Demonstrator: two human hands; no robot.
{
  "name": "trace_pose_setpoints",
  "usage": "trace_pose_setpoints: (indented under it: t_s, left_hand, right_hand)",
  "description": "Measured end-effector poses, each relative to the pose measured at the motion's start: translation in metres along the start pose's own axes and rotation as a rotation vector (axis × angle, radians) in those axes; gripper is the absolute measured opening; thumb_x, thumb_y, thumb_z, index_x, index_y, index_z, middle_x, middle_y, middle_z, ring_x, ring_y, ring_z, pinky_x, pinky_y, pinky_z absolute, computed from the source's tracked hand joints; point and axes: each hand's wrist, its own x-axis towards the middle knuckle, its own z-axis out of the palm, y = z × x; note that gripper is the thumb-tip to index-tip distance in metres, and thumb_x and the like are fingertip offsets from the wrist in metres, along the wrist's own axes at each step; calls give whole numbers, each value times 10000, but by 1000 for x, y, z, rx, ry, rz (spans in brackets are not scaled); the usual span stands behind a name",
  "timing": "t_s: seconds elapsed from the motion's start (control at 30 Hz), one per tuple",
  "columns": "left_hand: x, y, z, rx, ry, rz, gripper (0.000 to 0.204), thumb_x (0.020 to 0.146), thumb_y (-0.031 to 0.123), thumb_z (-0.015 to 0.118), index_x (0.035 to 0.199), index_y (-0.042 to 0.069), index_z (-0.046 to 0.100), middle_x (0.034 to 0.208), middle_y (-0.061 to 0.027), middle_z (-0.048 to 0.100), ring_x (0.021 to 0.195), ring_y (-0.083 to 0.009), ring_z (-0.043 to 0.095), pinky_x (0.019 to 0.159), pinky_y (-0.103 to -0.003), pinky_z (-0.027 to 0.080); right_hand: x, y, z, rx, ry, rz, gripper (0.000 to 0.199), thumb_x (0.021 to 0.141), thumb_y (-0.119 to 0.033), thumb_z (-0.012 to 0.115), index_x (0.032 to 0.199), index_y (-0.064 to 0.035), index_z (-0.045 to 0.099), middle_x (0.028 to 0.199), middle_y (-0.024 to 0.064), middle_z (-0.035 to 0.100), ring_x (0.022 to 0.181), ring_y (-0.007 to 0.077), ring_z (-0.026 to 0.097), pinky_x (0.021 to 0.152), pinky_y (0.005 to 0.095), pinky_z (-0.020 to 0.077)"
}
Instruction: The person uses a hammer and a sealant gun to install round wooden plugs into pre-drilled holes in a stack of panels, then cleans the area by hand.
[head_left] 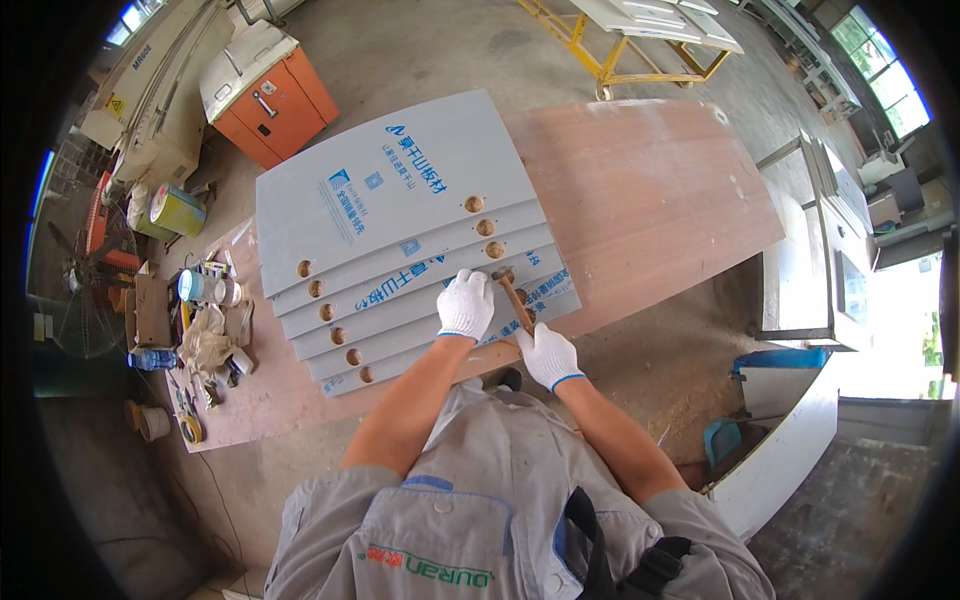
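Several grey film-covered panels [330, 215] with blue print lie in a stepped stack in front of me. Round holes [474, 204], brownish inside, run along both ends of the exposed panel edges. My right hand [549, 356], in a white glove, grips the wooden handle of a hammer [517, 302], whose head is over the panels near a hole at the right end. Just left of the hammer head is my left hand [466, 303], also gloved, its fingers curled together over the lower panels. Whatever those fingers may pinch is hidden.
Beneath the stack is a wide reddish-brown board [650, 190]. Tape, rags and tools clutter its left end, beside a white tub [200, 287]. An orange cabinet [275, 110] stands at the far left, a yellow-framed cart [620, 50] at the back. White-topped furniture [800, 250] stands at right.
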Motion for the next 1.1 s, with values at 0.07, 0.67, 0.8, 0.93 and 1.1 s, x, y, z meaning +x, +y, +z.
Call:
trace_pose_setpoints:
  t_s: [0.07,0.67,0.8,0.93,1.1]
  left_hand:
    - [0,-2,0,-11,1,9,134,932,234,672,932,124,750,968,-108,710,875,-338,719,754,-463,581]
    - [2,-13,-48,-97,-48,-48,161,960,233,657,1008,109,748,952,-137,751,876,-367,721,778,-460,578]
    - [23,-19,-36,-152,119,80,156,954,217,661,965,88,746,943,-148,738,846,-370,717,748,-462,583]
    - [48,-11,-29,-129,-1,54,171,950,238,667,925,92,753,976,-134,730,836,-360,722,756,-468,582]
    - [66,7,-10,-49,-68,64,208,953,280,660,918,103,763,946,-118,737,840,-347,722,760,-459,580]
  right_hand:
    - [1,-2,2,3,44,-26,512,1041,-487,518,923,5,600,828,306,693,830,499,686,763,588,524]
    - [0,2,10,-83,126,-86,479,1022,-484,567,905,-21,604,729,257,696,717,452,710,664,558,560]
    - [0,-6,3,-82,35,-22,495,1022,-490,552,937,-6,608,781,278,707,775,464,717,725,562,565]
    - [4,3,6,-24,-69,124,543,1025,-527,517,974,7,602,900,323,711,905,489,705,818,567,550]
    - [2,8,-16,131,49,155,559,1036,-536,504,996,15,589,931,341,699,944,516,681,841,584,527]
